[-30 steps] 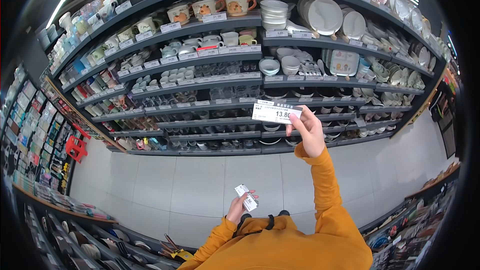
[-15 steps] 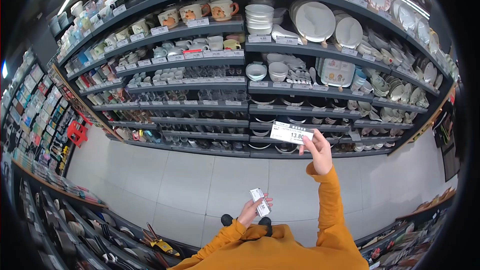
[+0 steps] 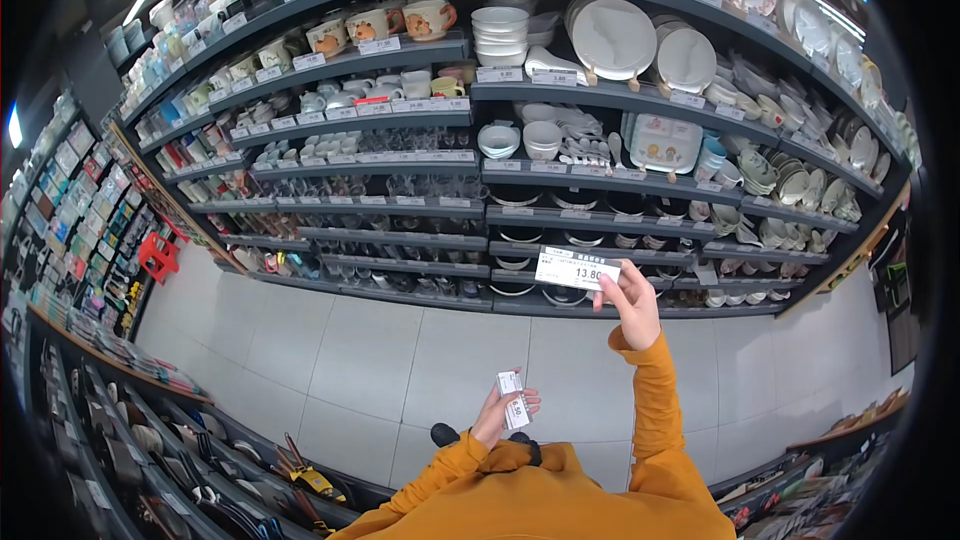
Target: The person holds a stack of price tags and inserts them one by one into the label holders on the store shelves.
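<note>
My right hand [image 3: 632, 305] is raised in front of the lower shelves, thumb and fingers pinching the right end of a white price tag [image 3: 572, 269] that reads 13.80. Lower down, near my body, my left hand [image 3: 497, 410] is closed around several smaller white price tags [image 3: 513, 402], one of them showing 6.50. Behind the raised tag are dark bowls or pans on the low shelves, too shaded to make out.
Tall dark shelves [image 3: 560, 177] hold cups, bowls, white plates [image 3: 613, 38] and orange-patterned mugs [image 3: 429, 20]. A red stool [image 3: 158, 257] stands at the left on the tiled floor [image 3: 370, 350]. More racks of goods line both sides and the near edge.
Over the last second the view has shifted, with the shelves sliding left. My right hand and its tag sit lower and farther right in view. The tags in my left hand have turned more upright.
</note>
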